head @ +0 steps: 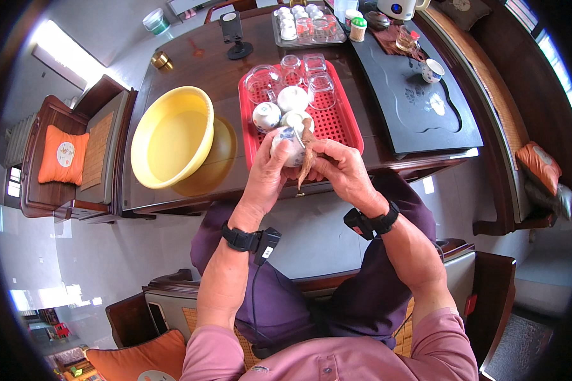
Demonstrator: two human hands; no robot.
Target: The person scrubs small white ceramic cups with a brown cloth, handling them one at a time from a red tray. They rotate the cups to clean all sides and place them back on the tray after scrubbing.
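Observation:
My left hand (pixel 265 174) is shut on a white porcelain cup with blue decoration (pixel 286 143), holding it tilted above the near edge of a red perforated plastic tray (pixel 350 126). A brown cloth (pixel 308 155) hangs at the cup's rim, pinched by the fingers of my right hand (pixel 343 166). Part of the cloth seems to go into the cup, but the inside is hidden. On the tray sit a blue-patterned white cup (pixel 267 116), a plain-looking white cup (pixel 293 98) and another white piece (pixel 297 117) partly covered by the held cup. Several clear glass vessels (pixel 321 88) stand behind them.
Left of the tray is a yellow basin (pixel 171 138) of liquid. A black tea tray (pixel 410 105) bearing a small cup (pixel 432 71) lies to the right. Farther back are a metal tray (pixel 310 43) of cups, a black stand (pixel 238 35) and an electric kettle (pixel 400 8).

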